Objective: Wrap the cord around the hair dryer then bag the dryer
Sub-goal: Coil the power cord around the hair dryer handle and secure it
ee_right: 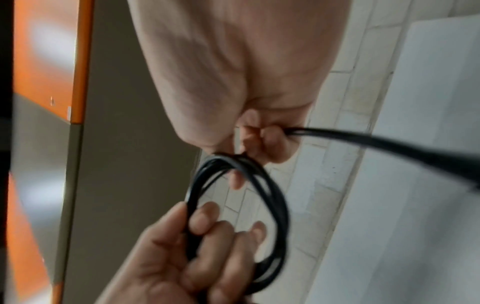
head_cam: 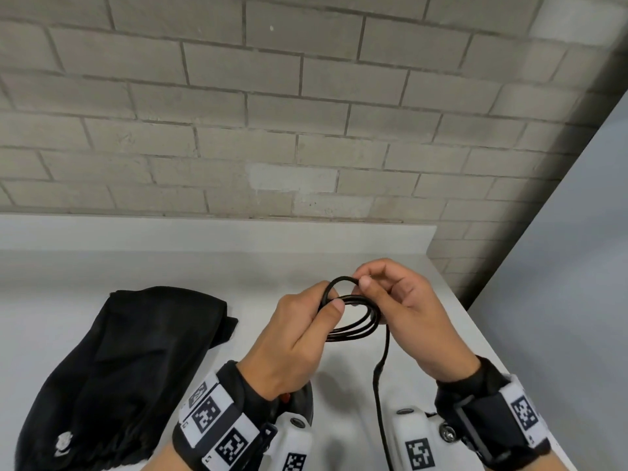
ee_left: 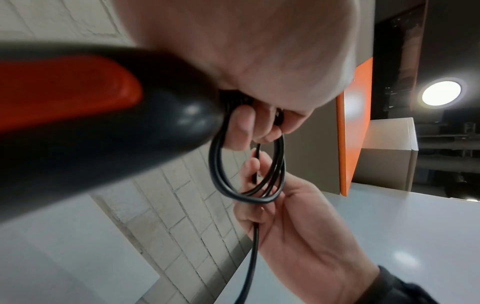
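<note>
A black cord [head_cam: 360,321] is gathered into a small coil of several loops above the white counter. My left hand [head_cam: 331,297] grips the coil's left side between thumb and fingers. At the top of the coil my right hand [head_cam: 362,278] pinches a loop. A loose strand [head_cam: 380,385] hangs down from the coil between my wrists. The hair dryer [ee_left: 78,115], black with an orange patch, has its handle end against my left palm; only a bit of the dryer [head_cam: 300,399] shows below my left wrist. The black bag [head_cam: 129,362] lies flat to the left.
The white counter [head_cam: 170,266] ends at a grey brick wall [head_cam: 306,113] behind and at its right edge [head_cam: 509,368] close to my right hand. An orange panel [ee_left: 353,123] and a cardboard box [ee_left: 387,152] stand off to the side.
</note>
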Tool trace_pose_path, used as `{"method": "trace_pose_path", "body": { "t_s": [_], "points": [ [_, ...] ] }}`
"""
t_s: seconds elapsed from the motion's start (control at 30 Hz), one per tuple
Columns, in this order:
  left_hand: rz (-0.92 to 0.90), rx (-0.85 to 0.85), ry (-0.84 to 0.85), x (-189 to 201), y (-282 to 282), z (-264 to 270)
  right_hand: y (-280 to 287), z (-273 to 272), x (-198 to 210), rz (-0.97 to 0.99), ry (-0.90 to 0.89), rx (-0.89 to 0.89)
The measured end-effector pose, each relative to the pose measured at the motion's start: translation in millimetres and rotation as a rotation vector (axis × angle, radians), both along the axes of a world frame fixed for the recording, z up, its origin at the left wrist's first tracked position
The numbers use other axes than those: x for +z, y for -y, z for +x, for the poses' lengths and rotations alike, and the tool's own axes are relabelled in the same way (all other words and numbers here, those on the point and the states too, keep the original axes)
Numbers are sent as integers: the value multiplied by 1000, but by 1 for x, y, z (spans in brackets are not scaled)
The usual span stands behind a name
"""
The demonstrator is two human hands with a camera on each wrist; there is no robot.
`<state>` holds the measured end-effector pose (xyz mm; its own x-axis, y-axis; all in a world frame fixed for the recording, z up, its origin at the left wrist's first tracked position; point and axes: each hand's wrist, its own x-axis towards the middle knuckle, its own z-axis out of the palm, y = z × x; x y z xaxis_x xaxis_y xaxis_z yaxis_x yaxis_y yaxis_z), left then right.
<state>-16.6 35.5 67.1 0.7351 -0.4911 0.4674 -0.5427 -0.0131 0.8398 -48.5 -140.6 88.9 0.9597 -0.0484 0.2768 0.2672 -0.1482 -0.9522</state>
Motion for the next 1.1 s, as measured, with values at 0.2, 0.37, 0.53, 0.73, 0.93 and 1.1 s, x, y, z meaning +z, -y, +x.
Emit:
{"method": "trace_pose_path", "body": {
  "t_s": [0.2,0.37,0.53,0.73,0.93,1.1],
  "points": [
    [-43,9,-28,-1,-3,5,3,-8,-16,-72,71,90],
    [-55,36,-54,-3,-5,8,8,-8,-20,-138,30,104],
    [-66,-24,-94,-3,-5,7,12,-5,-17,-111,-39,221],
    [-88,39,-122,-4,-1,10,-2,-10,-31,-132,161,-74],
    [-108,102,-159,-3,-2,13,-22,-21,-44,-679,513,-544],
    [51,205,24,-4,3,10,-36,-25,-42,-766,391,-596]
  ]
}}
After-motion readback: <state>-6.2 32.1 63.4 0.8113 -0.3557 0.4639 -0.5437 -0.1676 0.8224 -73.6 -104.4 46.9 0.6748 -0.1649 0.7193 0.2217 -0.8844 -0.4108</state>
